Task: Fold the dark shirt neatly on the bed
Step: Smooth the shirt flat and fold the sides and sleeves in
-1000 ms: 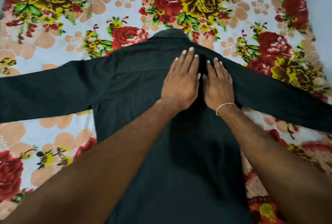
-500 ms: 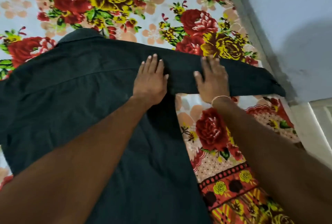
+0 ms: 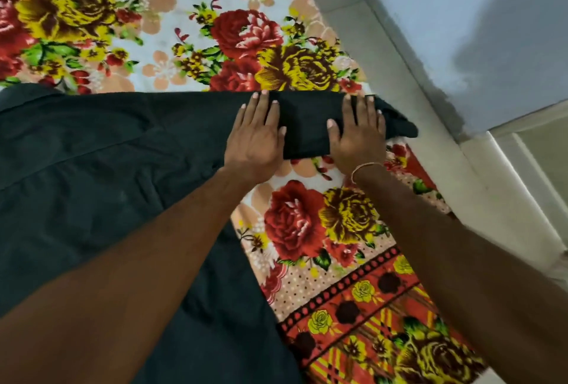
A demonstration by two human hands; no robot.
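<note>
The dark shirt (image 3: 92, 174) lies spread flat, back side up, on the flowered bed sheet (image 3: 307, 230). Its right sleeve (image 3: 307, 125) stretches out toward the bed's right edge. My left hand (image 3: 255, 137) presses flat on that sleeve near the shoulder, fingers straight. A little farther along, my right hand (image 3: 358, 134) lies flat on the sleeve near the cuff, a thin bracelet on its wrist. The sleeve's end (image 3: 399, 125) pokes out past my right hand. The shirt's left side is out of view.
The bed's right edge (image 3: 430, 168) runs diagonally close to the sleeve's end. Beyond it stands a pale blue wall (image 3: 476, 30), with a light frame (image 3: 522, 168) lower right. Bare flowered sheet lies above and below the sleeve.
Both hands have slid rightward from the middle of the shirt's back along the right sleeve, and have drawn apart. The view has swung right, bringing the wall in.
</note>
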